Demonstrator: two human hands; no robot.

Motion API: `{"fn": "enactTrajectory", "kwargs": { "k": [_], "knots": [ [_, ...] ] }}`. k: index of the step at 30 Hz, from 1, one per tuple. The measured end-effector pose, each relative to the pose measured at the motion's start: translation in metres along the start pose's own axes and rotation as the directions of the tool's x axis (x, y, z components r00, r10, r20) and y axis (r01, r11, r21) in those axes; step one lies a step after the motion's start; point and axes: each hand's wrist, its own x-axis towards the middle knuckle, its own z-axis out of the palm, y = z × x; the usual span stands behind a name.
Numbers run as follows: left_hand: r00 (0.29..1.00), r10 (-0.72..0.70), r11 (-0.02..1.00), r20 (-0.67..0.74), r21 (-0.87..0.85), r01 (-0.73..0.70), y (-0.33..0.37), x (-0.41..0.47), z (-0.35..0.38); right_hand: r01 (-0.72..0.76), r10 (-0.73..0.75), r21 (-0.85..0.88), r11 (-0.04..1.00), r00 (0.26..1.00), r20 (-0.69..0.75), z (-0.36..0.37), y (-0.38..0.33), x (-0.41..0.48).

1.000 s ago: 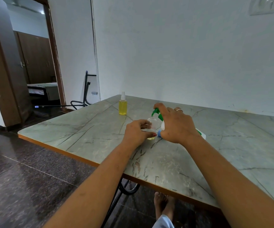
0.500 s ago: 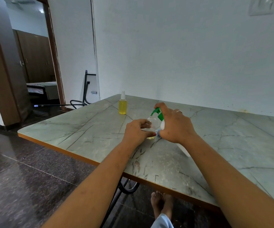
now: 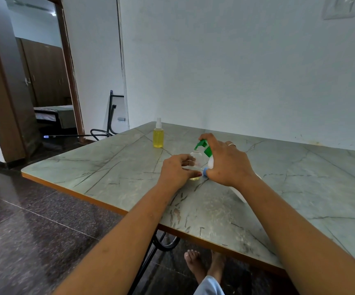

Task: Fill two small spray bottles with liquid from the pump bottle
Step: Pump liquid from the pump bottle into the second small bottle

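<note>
Holding clear spray bottle upright on table, L hand fingers curled round it. R hand grips tilted pump bottle, index on green pump head, nozzle at its mouth. Yellow spray bottle stands apart, behind.

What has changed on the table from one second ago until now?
The pump bottle in the right hand swung its base toward the person. The left hand holds the small clear bottle as before; the filled yellow spray bottle stayed.
</note>
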Motion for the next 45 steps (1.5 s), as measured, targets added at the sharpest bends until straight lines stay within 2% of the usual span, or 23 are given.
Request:
{"fn": "enactTrajectory", "kwargs": {
  "k": [7,14,24,34,45],
  "knots": [
    [1.0,-0.002,1.0,0.003,0.009,0.002,-0.0001,-0.0001,-0.0004,0.009,-0.009,-0.03,1.0,1.0,-0.001,0.0003,0.0059,-0.0023],
    [1.0,-0.007,1.0,0.022,0.004,0.007,0.0002,0.0002,-0.0008,-0.015,0.014,0.04,0.999,1.0,0.015,-0.0004,0.0036,-0.001],
    [1.0,-0.006,1.0,0.018,-0.01,0.006,0.0003,-0.0007,-0.0012,0.011,-0.011,-0.033,0.999,1.0,-0.01,0.0019,0.0048,-0.0028],
    [0.999,-0.022,1.0,0.044,0.023,0.021,0.0048,0.0,-0.0014,-0.012,0.012,0.024,1.0,1.0,-0.001,-0.0012,0.0014,-0.002],
    [0.998,-0.04,0.999,0.041,0.0,0.04,0.0029,-0.0001,-0.0011,-0.002,0.002,-0.004,1.0,1.0,0.002,-0.0004,0.004,-0.0028]
  ]
}}
